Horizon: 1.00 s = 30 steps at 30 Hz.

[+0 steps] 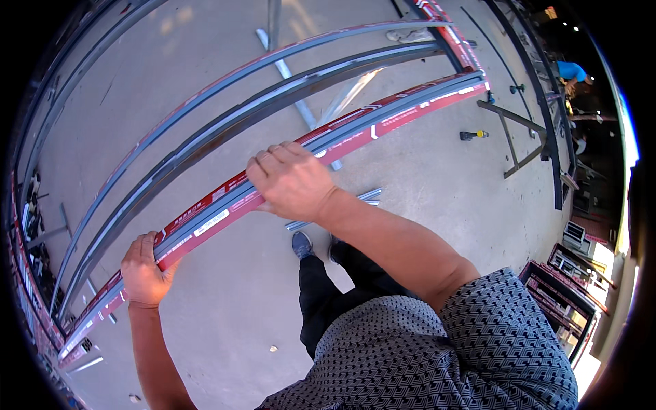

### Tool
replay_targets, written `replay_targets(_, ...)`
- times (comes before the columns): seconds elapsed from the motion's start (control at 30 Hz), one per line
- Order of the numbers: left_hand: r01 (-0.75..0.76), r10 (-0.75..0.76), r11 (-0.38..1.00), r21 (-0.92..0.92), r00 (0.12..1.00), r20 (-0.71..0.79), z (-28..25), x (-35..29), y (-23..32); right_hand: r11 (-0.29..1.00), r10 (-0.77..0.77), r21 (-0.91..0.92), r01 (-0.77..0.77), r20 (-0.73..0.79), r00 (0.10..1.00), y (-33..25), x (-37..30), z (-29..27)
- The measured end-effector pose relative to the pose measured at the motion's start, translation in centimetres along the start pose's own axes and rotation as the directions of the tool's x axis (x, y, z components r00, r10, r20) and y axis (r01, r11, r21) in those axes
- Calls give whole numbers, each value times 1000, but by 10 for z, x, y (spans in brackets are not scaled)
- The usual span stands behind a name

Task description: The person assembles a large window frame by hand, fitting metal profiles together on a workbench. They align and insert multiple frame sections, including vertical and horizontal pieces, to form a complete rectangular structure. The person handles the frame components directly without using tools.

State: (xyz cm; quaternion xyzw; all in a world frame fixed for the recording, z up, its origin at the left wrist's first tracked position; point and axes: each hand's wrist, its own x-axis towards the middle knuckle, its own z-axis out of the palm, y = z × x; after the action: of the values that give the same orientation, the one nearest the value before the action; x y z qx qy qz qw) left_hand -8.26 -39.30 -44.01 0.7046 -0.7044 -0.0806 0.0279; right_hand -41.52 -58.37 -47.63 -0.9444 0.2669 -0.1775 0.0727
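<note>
A long grey metal profile bar (pixel 213 208) with red protective film along its sides runs diagonally from lower left to upper right in front of me. My left hand (pixel 146 270) is wrapped over it toward its lower-left part, thumb on the near side. Farther up the same bar, near its middle, my right hand (pixel 292 179) grips it from above with fingers curled over the far edge. At the upper right the bar meets a red-filmed crosspiece (pixel 447 41). Two long grey rails, a dark-edged one (pixel 198 140) and a thinner one (pixel 205 93), lie beyond it.
Short metal strips (pixel 335 210) lie on the floor by my feet. A black and yellow power tool (pixel 473 135) rests on the floor to the right, near a dark metal stand (pixel 514 137). Red-filmed frames (pixel 557 290) lean at the right. A person in blue (pixel 571 70) is far off.
</note>
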Motion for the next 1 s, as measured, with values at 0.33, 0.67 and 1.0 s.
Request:
replay_targets(0.33, 11, -11, 1000, 7, 1000, 24, 10, 87, 130, 997, -34, 61, 39, -78, 996, 4, 0, 6)
replay_targets(0.67, -30, 31, 999, 32, 999, -40, 17, 82, 122, 994, -93, 47, 101, -140, 986, 78, -27, -14)
replay_targets(1.0, -14, 15, 1000, 28, 999, -35, 19, 84, 123, 997, -43, -62, 46, 56, 998, 194, -73, -75)
